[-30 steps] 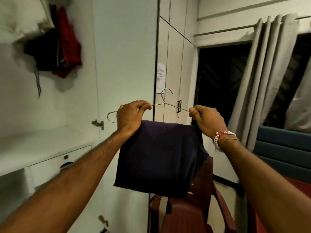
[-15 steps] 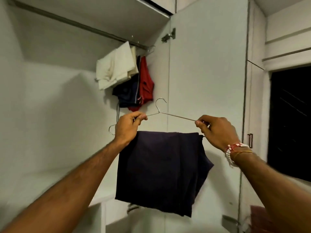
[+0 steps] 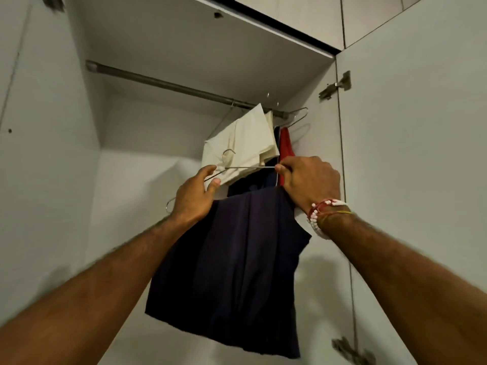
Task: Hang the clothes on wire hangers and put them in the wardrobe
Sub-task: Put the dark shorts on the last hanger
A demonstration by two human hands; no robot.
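A dark navy garment [image 3: 232, 270] hangs folded over a wire hanger [image 3: 247, 167]. My left hand [image 3: 193, 197] pinches the hanger's left shoulder and my right hand [image 3: 311, 180] pinches its right end. The hanger's hook points up, below the grey wardrobe rail [image 3: 163, 84]. On the rail's right end hang a cream garment [image 3: 242, 143], a red garment [image 3: 286, 146] and a dark one, partly hidden behind my hands.
The open wardrobe door [image 3: 416, 154] stands at the right with hinges [image 3: 336, 86] on its edge. An empty wire hanger [image 3: 299, 118] hangs by the right wall. The rail's left stretch is bare. The wardrobe's left wall [image 3: 44, 154] is close.
My view has tilted up into the wardrobe. Both hands have lifted the hanger with the navy garment higher, toward the clothes on the rail.
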